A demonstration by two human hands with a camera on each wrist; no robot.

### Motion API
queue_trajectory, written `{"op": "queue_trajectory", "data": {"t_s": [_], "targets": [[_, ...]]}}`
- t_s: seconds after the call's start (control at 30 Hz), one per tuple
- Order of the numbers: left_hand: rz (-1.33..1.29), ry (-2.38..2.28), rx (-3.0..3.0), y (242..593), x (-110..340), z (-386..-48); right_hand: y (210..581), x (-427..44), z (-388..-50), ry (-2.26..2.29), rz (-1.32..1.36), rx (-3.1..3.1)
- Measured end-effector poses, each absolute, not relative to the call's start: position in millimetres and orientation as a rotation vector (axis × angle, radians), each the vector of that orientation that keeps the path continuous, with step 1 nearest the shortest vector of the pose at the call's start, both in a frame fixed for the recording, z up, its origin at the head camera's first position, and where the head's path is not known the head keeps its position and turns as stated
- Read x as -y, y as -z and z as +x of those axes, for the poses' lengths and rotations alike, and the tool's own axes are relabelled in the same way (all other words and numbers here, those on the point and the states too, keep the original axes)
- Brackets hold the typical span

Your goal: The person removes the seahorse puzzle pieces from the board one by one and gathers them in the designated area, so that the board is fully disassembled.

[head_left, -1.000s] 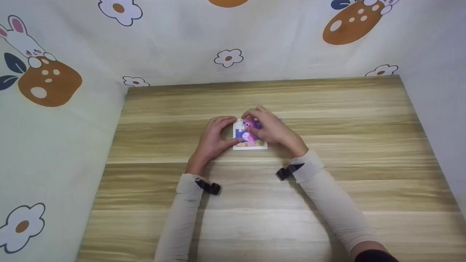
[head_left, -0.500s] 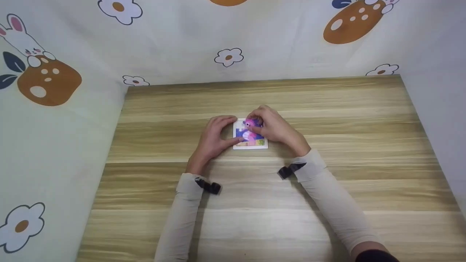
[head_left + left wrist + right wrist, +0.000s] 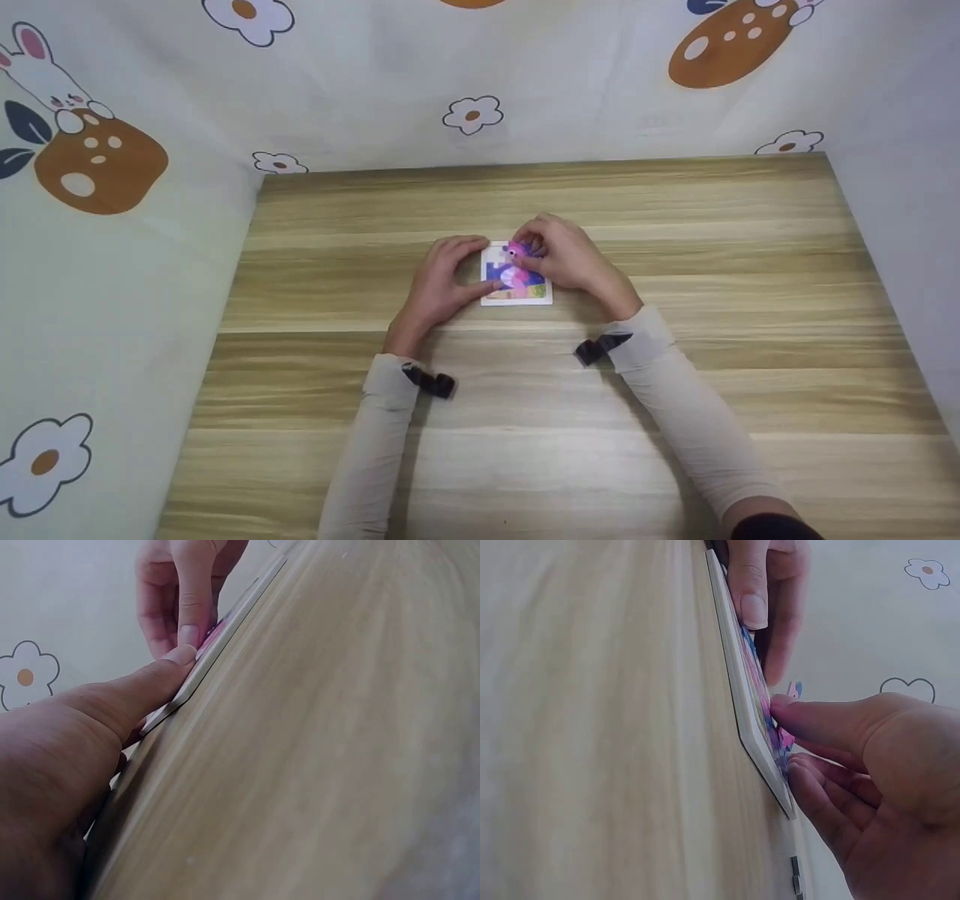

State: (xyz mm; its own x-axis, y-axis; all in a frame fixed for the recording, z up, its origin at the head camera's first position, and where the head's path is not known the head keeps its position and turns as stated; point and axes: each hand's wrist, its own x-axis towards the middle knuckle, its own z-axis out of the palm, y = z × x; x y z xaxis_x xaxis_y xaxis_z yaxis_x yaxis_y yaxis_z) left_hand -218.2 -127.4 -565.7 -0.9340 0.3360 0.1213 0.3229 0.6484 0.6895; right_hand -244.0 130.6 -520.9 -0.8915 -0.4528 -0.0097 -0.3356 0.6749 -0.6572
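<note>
A small white-framed jigsaw puzzle (image 3: 519,302) with a pink animal on a blue ground lies flat on the wooden table. My left hand (image 3: 439,285) holds its left side, thumb on the picture and fingertips by the top left corner. From the right, my right hand (image 3: 568,259) pinches a pink puzzle piece (image 3: 515,247) over the upper part of the puzzle. In the right wrist view, this pink piece (image 3: 786,739) is tilted up between thumb and fingers, partly hidden. White backing (image 3: 493,255) shows at the puzzle's upper left.
The wood-grain table (image 3: 510,420) extends on every side of the puzzle. Pale cloth (image 3: 360,90) printed with flowers and rabbits hangs behind and along the sides. A black wrist camera (image 3: 431,381) is strapped to the left sleeve, another (image 3: 600,348) to the right.
My right hand has shifted slightly to the right with the pink piece, uncovering more of the puzzle's lower right. The left hand stays in place.
</note>
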Motion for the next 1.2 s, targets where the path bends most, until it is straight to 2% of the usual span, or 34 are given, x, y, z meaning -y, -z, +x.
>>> {"op": "queue_trajectory", "data": {"t_s": [0.77, 1.2], "targets": [[0.612, -1.186, -2.850, 566.6, 126.7, -220.4, 524.3, -134.7, -247.2, 1.117, -0.646, -2.666], [0.613, -1.191, -2.843, 569.0, 127.9, -221.8, 520.1, -143.6, -246.9, 1.394, -0.667, -2.415]]}}
